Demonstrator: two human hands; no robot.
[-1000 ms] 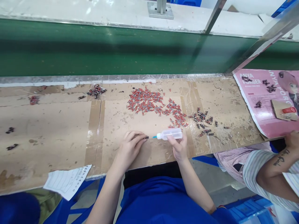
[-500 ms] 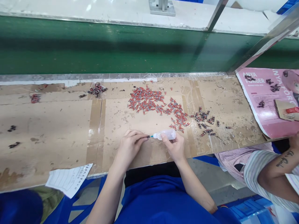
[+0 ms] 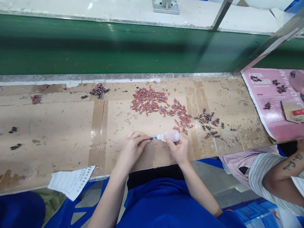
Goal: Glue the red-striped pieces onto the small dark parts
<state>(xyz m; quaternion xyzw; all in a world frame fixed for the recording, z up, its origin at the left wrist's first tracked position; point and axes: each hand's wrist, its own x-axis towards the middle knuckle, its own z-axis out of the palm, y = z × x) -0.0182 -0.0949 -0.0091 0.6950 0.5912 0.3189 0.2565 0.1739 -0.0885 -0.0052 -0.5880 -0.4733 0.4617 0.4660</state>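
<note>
My left hand (image 3: 133,146) pinches a small dark part (image 3: 151,138) between thumb and fingertips, low over the cardboard-covered table. My right hand (image 3: 180,148) is closed around a translucent squeeze bottle (image 3: 171,136), which lies on its side in the air. The bottle's thin teal tip (image 3: 155,137) points left and meets or nearly meets the dark part. Beyond my hands lies a large pile of small red parts (image 3: 148,100), trailing off to the right. Dark parts (image 3: 206,118) are scattered to the right of my right hand.
A paper slip (image 3: 71,182) hangs over the table's front edge. More small parts (image 3: 99,91) lie at the back left. A pink poster (image 3: 266,114) covers the right end, near another person's tattooed arm (image 3: 282,174). A green panel (image 3: 118,47) runs along the back.
The whole view has shifted very slightly. Both hands keep the same pose, with the bottle tip still at the dark part.
</note>
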